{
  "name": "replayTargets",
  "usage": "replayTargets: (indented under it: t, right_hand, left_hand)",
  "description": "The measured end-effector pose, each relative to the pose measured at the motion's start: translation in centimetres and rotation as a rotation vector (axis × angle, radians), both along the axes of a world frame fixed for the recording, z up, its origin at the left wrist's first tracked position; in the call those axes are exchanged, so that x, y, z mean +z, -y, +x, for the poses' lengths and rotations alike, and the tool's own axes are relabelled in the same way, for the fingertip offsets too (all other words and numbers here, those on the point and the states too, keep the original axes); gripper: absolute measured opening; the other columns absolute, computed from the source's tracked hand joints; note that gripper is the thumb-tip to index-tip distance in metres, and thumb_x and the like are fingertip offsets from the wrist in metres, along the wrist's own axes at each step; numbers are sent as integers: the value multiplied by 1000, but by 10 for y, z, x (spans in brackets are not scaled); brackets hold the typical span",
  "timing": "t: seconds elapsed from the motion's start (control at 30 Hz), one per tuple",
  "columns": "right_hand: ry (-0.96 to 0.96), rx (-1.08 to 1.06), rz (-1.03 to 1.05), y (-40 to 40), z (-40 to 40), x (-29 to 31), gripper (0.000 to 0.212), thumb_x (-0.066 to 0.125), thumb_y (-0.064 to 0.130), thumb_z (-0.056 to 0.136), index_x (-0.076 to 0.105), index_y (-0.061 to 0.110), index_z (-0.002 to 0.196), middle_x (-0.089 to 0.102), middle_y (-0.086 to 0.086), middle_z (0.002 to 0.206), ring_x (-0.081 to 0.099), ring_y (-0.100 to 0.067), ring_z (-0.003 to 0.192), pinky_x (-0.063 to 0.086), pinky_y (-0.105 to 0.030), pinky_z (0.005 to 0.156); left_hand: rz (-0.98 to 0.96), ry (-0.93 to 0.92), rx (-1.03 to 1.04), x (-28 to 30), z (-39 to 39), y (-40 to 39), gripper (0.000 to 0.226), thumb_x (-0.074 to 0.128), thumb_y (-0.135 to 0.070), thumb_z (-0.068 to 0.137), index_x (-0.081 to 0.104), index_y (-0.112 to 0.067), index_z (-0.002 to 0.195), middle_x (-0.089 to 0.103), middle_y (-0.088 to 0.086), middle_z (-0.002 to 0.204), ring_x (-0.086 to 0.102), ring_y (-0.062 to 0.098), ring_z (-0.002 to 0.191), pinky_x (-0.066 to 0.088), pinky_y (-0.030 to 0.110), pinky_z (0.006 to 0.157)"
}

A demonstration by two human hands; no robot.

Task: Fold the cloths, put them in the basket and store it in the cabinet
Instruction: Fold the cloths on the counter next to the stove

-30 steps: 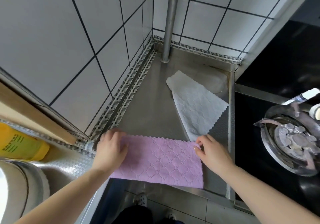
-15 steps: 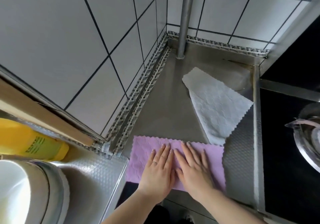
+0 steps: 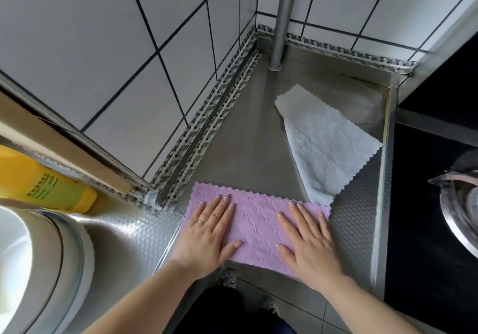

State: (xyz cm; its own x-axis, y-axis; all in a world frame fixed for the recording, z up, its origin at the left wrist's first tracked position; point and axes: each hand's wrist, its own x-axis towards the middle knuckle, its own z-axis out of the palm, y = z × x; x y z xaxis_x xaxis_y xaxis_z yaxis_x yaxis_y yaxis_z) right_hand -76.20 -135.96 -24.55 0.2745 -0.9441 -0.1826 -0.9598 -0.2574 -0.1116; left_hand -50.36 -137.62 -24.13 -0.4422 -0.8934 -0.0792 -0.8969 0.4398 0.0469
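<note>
Now both palms lie flat, fingers spread: left hand (image 3: pixel 207 232) and right hand (image 3: pixel 309 240) press the pink cloth (image 3: pixel 256 226); next, probably another fold, white cloth (image 3: pixel 323 147) waiting.

The head camera looks steeply down, close over the steel counter (image 3: pixel 245 137).
</note>
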Motion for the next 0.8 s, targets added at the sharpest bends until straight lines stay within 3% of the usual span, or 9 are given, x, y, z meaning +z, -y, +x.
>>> replayTargets:
  t: [0.2,0.3,0.37,0.47,0.57,0.7,0.8]
  right_hand:
    - [-45,-50,50,-5,-12,5,65,36,58,82,38,25,139,42,-9,147,31,-23,138,17,-55,110]
    - [-37,-41,71,2,-9,13,65,37,57,77,52,22,130,48,-11,141,32,-24,134,7,-52,110]
    - [34,-29,61,16,-4,22,63,40,54,75,60,20,123,50,-9,140,35,-25,135,6,-51,112]
    - [146,55,56,39,8,38,49,52,41,87,55,19,131,35,0,150,23,-18,143,5,-50,116]
    - [210,143,79,59,24,49,44,51,29,93,49,19,136,30,2,153,20,-16,143,6,-42,118]
    - [180,252,165,68,40,48,44,46,22,95,45,23,139,24,5,155,19,-14,142,5,-37,117]
    - [125,267,231,71,43,48,48,43,19,95,39,28,142,18,6,157,18,-14,143,4,-41,117]
  left_hand:
    - [48,44,-18,1,17,0,80,22,-70,91,27,-13,148,27,5,154,20,27,143,13,45,111]
    - [62,1,86,6,11,-6,79,23,-70,90,33,-16,146,28,5,153,21,27,143,10,46,114]
    - [86,-187,215,11,8,-13,72,33,-65,87,45,-18,139,35,5,151,29,28,141,19,45,116]
    - [37,-562,478,30,-3,-35,35,54,-45,86,65,-23,111,61,-6,117,59,13,102,50,32,90]
    - [244,-856,906,44,-20,-52,2,63,-30,88,64,-28,88,65,-16,87,61,4,81,50,24,75]
    - [570,-1115,1248,37,-38,-66,22,65,-33,87,65,-10,88,68,-1,84,62,13,78,42,18,62]
    - [801,-1287,1358,32,-53,-72,29,67,-38,84,65,-11,94,69,-2,91,64,10,83,41,19,61]
